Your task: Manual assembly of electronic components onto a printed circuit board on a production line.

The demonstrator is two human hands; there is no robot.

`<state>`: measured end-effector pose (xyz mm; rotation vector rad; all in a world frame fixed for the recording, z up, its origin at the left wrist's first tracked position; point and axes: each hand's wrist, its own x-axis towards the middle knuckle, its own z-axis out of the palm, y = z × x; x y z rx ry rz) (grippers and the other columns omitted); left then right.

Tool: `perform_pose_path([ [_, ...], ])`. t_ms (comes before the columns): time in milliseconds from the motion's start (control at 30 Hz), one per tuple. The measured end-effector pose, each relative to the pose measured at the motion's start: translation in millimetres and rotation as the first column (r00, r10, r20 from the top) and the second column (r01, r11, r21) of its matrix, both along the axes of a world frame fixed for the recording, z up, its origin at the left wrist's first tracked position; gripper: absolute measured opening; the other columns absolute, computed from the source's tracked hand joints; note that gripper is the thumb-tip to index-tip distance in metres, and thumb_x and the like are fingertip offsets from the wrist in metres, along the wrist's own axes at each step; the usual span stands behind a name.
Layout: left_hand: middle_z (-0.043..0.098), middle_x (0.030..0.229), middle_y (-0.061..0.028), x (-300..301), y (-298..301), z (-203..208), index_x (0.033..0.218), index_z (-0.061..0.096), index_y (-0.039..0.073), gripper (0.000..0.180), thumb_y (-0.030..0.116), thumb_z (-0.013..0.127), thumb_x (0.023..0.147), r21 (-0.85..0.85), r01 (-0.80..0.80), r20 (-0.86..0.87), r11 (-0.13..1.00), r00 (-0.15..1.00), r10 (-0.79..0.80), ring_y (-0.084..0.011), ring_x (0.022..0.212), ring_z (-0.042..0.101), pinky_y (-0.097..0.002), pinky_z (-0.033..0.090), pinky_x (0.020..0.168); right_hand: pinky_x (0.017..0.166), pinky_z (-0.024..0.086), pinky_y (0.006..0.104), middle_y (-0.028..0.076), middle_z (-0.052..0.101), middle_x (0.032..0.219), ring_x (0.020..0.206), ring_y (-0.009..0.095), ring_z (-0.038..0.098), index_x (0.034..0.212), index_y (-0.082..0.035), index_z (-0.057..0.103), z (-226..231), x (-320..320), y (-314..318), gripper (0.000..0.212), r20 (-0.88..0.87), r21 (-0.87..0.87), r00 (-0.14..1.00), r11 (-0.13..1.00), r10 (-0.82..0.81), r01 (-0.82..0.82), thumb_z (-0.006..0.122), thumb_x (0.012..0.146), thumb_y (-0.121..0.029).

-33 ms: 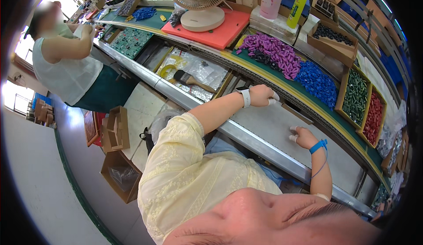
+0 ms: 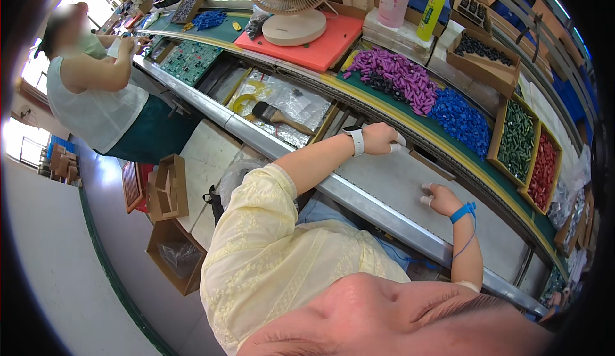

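Head: blue pieces beyond right grip

Between the left hand and right hand, an open stretch of grey tabletop left room to pass. Beyond it, purple parts and blue parts stood in the way; a metal rail bounded the near side, and a brush lay farther left.

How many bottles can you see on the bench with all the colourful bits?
2. A pink bottle stands right of the desk fan, and a yellow-green bottle stands just right of that. More could be hidden behind the clutter.
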<state>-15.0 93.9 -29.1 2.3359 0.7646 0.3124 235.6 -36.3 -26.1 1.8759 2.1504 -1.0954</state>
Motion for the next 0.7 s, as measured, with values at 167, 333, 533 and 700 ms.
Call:
perform_pose_path([
  [167,0.064,0.096,-0.0165,0.0,0.1,0.1,0.105,0.064,0.008,0.028,0.024,0.056,0.083,0.005,0.004,0.008,1.0,1.0,-0.004,-0.0329,0.087,0.061,-0.0388,0.048,0.08,0.085,0.045,0.0394,0.021,0.06,0.104,0.096,0.035,0.058,0.115,-0.003,0.056,-0.5,0.5,0.3,0.042,0.019,-0.001,1.0,1.0,0.004,-0.004,0.063,0.079,-0.024],
  [333,0.064,0.096,-0.0165,-0.3,0.0,0.6,0.105,0.064,0.009,0.028,0.024,0.056,0.083,-0.005,-0.002,0.007,1.0,1.0,0.002,-0.0329,0.087,0.061,-0.0387,0.047,0.08,0.084,0.045,0.0395,0.021,0.06,0.104,0.096,0.034,0.058,0.115,-0.003,0.056,-2.9,2.1,0.0,0.043,0.003,0.013,1.0,1.0,0.001,-0.001,0.063,0.079,-0.024],
  [533,0.064,0.096,-0.0168,-0.5,-1.2,3.2,0.105,0.064,0.009,0.028,0.025,0.057,0.083,0.001,0.0,-0.005,1.0,1.0,0.0,-0.0331,0.086,0.061,-0.0387,0.048,0.08,0.083,0.046,0.0395,0.021,0.06,0.104,0.095,0.034,0.058,0.115,-0.003,0.056,-3.1,2.5,0.0,0.043,0.017,0.0,1.0,1.0,-0.011,0.011,0.063,0.079,-0.024],
  [700,0.064,0.094,-0.0175,-1.1,0.9,-2.7,0.105,0.064,0.009,0.028,0.024,0.057,0.083,0.016,0.01,0.013,1.0,1.0,-0.01,-0.0333,0.086,0.061,-0.039,0.048,0.079,0.083,0.046,0.0397,0.021,0.06,0.103,0.094,0.034,0.058,0.114,-0.002,0.057,0.9,0.1,1.0,0.042,0.03,0.004,1.0,1.0,0.0,0.0,0.063,0.078,-0.024],
])
